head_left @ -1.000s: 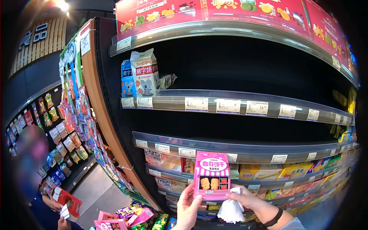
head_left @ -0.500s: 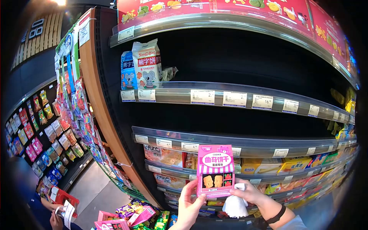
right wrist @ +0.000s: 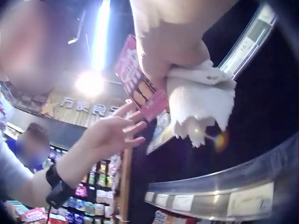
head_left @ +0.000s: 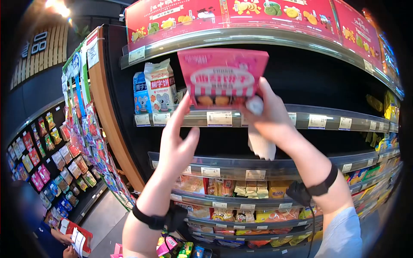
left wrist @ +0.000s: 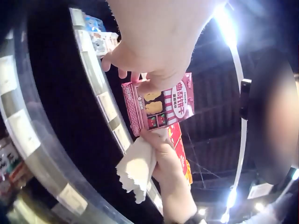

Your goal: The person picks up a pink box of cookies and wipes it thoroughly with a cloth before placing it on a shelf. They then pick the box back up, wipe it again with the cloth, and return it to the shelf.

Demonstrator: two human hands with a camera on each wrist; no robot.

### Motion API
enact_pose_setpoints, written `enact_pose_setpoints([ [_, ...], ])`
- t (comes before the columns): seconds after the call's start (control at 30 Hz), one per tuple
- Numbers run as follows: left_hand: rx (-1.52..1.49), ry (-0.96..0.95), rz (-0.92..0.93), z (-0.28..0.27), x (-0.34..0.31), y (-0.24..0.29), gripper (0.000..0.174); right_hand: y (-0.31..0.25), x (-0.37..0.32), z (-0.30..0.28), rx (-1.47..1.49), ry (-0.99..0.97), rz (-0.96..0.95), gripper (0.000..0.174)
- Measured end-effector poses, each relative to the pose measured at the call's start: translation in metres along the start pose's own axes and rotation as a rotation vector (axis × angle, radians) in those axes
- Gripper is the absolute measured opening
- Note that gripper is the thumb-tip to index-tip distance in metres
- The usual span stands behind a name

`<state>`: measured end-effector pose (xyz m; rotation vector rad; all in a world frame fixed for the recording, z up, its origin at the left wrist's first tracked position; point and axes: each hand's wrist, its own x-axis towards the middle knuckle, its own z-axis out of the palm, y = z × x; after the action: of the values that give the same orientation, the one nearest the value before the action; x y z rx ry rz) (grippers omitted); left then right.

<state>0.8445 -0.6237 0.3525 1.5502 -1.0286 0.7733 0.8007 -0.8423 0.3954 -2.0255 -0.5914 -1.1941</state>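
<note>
A pink cookie box (head_left: 223, 64) with a cookie picture on its front is held up before the upper shelf, tilted in the head view. My right hand (head_left: 273, 114) grips its lower right side and also holds a crumpled white cloth (head_left: 261, 142) that hangs below. On the other side, my left hand (head_left: 176, 144) has its fingertips at the box's lower left edge. The right wrist view shows the left hand's fingers (right wrist: 135, 128) spread and mostly straight by the bottom of the box.
White and blue biscuit bags (head_left: 161, 88) stand at the left of the upper shelf (head_left: 309, 114). Red gift boxes (head_left: 275, 17) line the top shelf. Packed snacks fill lower shelves. Hanging packets (head_left: 92, 124) flank the left, where a person (head_left: 47, 234) holds papers beside a red basket (head_left: 86, 236).
Both hands have raised the cookie box from the lower shelves to the upper shelf, tilting it. The white cloth has risen with the right hand. The left hand's fingers have straightened.
</note>
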Motion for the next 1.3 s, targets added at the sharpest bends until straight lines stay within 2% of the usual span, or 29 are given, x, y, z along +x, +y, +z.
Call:
enact_pose_setpoints([
  [0.07, 0.069, -0.032, -0.03, -0.005, 0.027, 0.009, 0.073, -0.004, 0.023, -0.003, -0.136, 0.049, -0.053, 0.041],
  [0.1, 0.071, -0.029, -0.025, -0.005, 0.034, 0.008, 0.073, -0.003, 0.03, -0.004, -0.136, 0.051, -0.059, 0.041],
  [0.17, -0.033, -0.051, -0.14, -0.005, 0.043, 0.005, 0.077, 0.0, 0.039, -0.003, -0.056, 0.01, -0.015, 0.044],
  [0.3, -0.024, -0.072, -0.188, 0.0, 0.048, 0.0, 0.08, 0.009, 0.046, 0.002, -0.053, 0.026, 0.039, 0.047],
  [0.43, -0.019, -0.07, -0.18, 0.004, 0.052, -0.014, 0.082, 0.02, 0.053, 0.005, -0.019, 0.024, 0.054, 0.051],
  [0.5, -0.085, -0.04, -0.069, 0.009, 0.056, -0.023, 0.083, 0.029, 0.057, 0.009, -0.042, 0.014, 0.05, 0.052],
  [0.53, -0.085, -0.04, -0.069, 0.011, 0.058, -0.026, 0.083, 0.034, 0.06, 0.011, -0.078, -0.005, 0.106, 0.051],
  [0.6, 0.437, -0.008, -0.089, 0.013, 0.065, -0.03, 0.082, 0.036, 0.063, 0.012, -0.117, -0.019, 0.159, 0.05],
  [0.63, 0.516, -0.028, -0.116, 0.013, 0.068, -0.03, 0.079, 0.032, 0.063, 0.013, -0.23, -0.061, 0.278, 0.05],
  [0.67, 0.522, -0.149, -0.212, 0.011, 0.071, -0.028, 0.072, 0.03, 0.063, 0.014, -0.342, -0.102, 0.398, 0.05],
  [0.7, 0.539, -0.179, -0.305, 0.013, 0.071, -0.029, 0.068, 0.028, 0.06, 0.014, -0.354, -0.11, 0.342, 0.036],
  [0.73, 0.555, -0.209, -0.4, 0.014, 0.071, -0.031, 0.065, 0.025, 0.061, 0.013, -0.354, -0.108, 0.341, 0.036],
  [0.8, 0.579, -0.219, -0.364, 0.011, 0.07, -0.033, 0.064, 0.022, 0.065, 0.013, -0.421, -0.287, 0.346, 0.032],
  [0.93, 0.557, -0.168, -0.361, 0.009, 0.068, -0.034, 0.058, 0.017, 0.064, 0.009, -0.357, -0.322, 0.358, 0.03],
  [1.2, 0.469, 0.005, -0.284, 0.013, 0.061, -0.045, 0.049, 0.013, 0.062, 0.011, -0.429, -0.289, 0.324, 0.027],
  [1.27, 0.426, 0.02, -0.304, 0.014, 0.061, -0.053, 0.056, 0.009, 0.055, 0.013, -0.406, -0.282, 0.334, 0.026],
  [1.3, 0.43, 0.022, -0.303, 0.014, 0.06, -0.05, 0.056, 0.007, 0.05, 0.015, -0.365, -0.226, 0.262, 0.026],
])
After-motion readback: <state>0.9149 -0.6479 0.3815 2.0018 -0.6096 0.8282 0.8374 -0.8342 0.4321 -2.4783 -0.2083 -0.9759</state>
